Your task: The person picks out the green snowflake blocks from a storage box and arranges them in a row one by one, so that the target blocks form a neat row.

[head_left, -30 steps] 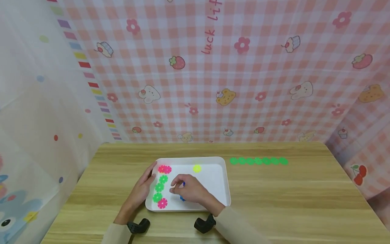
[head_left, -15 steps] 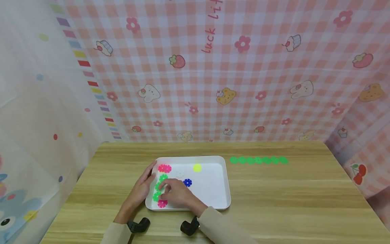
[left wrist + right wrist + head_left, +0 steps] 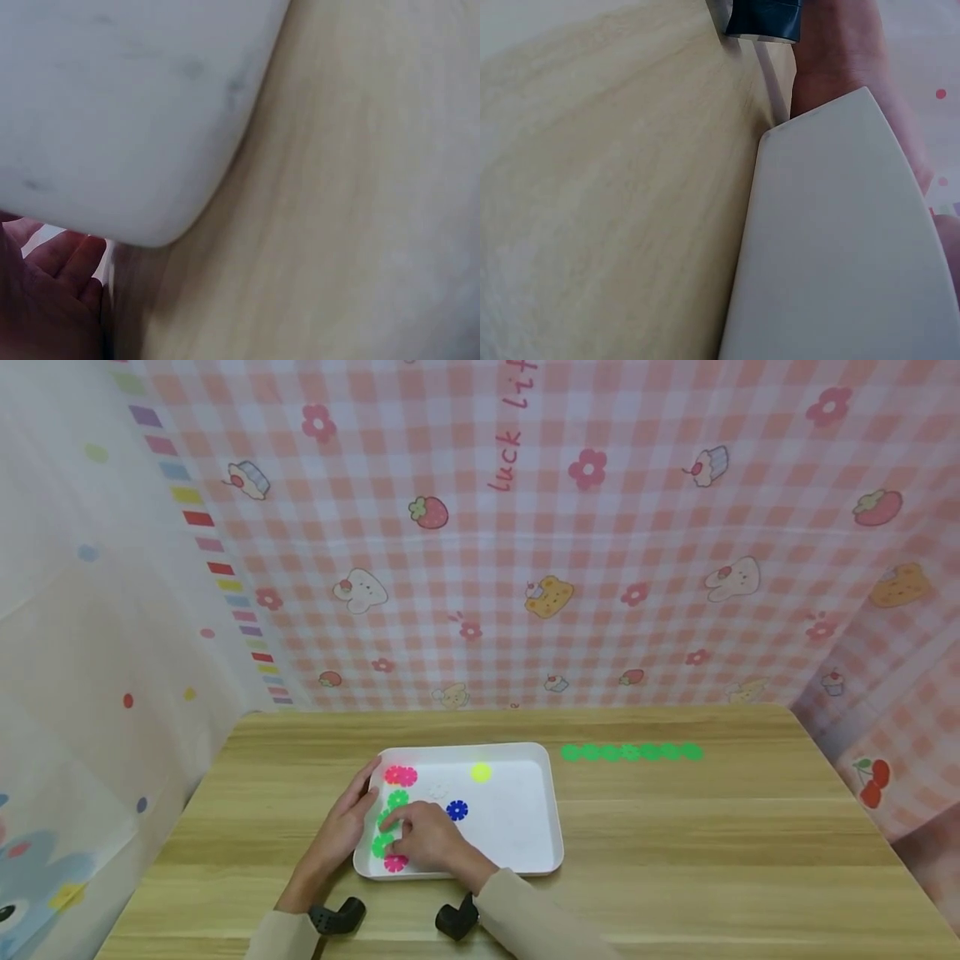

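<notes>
A white tray (image 3: 517, 852) lies on the table with flower-shaped plastic discs in it. My left hand (image 3: 347, 818) holds its left wall, thumb at the rim and fingers along the outside. Over the tray's left part, my right hand (image 3: 427, 835) has thumb and forefinger bent and apart, tips right at the green discs (image 3: 381, 845). Just below its thumb lies a pink disc (image 3: 395, 863). Two pink discs (image 3: 406, 776) overlap in the far left corner. A dark blue disc (image 3: 457, 810) lies beside the right hand's knuckles. The right palm hides part of the tray floor.
A yellow disc (image 3: 481, 772) and a pale, see-through disc (image 3: 437, 791) lie farther back in the tray. On the wooden table (image 3: 675, 843), a row of joined green discs (image 3: 630, 752) stretches right of the tray. A checked cloth (image 3: 480, 543) hangs behind the table.
My right hand has moved left from the tray's middle to the green discs, uncovering the dark blue disc and the pale one. My left hand stays at the tray's left wall.
</notes>
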`<state>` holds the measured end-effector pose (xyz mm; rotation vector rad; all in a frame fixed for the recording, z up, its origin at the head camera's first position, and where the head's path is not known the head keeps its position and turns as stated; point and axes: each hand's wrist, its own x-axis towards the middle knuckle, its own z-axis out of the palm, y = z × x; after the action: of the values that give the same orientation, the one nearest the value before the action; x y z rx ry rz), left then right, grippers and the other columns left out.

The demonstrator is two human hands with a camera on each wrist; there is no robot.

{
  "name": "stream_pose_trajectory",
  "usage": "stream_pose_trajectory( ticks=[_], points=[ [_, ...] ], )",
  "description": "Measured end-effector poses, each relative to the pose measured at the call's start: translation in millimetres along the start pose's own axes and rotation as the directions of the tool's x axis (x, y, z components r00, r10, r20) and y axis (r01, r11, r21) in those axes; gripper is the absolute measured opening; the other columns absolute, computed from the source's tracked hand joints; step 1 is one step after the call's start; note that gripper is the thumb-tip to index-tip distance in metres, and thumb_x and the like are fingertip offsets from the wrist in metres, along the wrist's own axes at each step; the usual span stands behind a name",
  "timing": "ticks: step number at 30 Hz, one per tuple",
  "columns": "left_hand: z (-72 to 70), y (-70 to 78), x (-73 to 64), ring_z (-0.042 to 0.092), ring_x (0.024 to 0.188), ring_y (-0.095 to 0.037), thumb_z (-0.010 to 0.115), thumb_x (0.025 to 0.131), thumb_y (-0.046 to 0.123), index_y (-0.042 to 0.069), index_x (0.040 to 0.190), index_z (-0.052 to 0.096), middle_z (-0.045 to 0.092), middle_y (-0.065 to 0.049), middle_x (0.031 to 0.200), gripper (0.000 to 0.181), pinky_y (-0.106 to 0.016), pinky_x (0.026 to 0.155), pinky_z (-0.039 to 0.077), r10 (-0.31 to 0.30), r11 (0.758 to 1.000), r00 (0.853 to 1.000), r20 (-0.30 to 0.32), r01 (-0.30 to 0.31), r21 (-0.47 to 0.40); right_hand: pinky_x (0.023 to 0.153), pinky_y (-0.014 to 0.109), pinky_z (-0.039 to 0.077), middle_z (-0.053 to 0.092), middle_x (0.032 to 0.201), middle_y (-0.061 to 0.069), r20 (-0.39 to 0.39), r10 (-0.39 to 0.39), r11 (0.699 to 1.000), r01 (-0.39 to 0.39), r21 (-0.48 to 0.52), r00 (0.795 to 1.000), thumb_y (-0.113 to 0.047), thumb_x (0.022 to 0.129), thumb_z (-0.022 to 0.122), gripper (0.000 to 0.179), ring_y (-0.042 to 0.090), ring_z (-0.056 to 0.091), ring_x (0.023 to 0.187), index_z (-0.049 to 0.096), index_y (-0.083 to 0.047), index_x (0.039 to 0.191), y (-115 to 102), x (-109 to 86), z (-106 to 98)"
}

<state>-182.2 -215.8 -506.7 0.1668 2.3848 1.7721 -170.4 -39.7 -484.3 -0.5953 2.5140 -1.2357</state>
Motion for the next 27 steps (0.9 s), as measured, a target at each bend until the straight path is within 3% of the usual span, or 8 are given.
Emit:
stream_pose_trajectory(
  ticks=[8,27],
  points=[
    [0.2,0.9,-1.1,0.005,0.153,-0.025,0.03,0.109,0.02,0.021,0.159,0.021,0.011,-0.006,0.167,0.051,-0.052,0.123,0.005,0.004,1.0,1.0,0.002,-0.004,-0.003,0.05,0.019,0.035,0.05,0.06,-0.006,0.016,-0.003,1.0,0.003,-0.03,1.0,-0.009,0.078,0.082,0.023,0.004,0.043,0.054,0.077,-0.013,0.1,2.1,-0.5,1.5],
    [1.1,3.5,-0.3,0.006,0.153,-0.025,0.031,0.109,0.016,0.019,0.159,0.023,0.011,-0.007,0.166,0.051,-0.05,0.123,0.005,0.03,0.999,1.0,0.002,-0.03,-0.029,0.056,0.02,0.038,0.052,0.068,-0.005,0.003,0.033,0.999,-0.033,0.038,0.999,-0.008,0.075,0.084,0.022,0.007,0.046,0.062,0.067,-0.014,0.087,-0.3,-4.5,-1.5]
  ],
)
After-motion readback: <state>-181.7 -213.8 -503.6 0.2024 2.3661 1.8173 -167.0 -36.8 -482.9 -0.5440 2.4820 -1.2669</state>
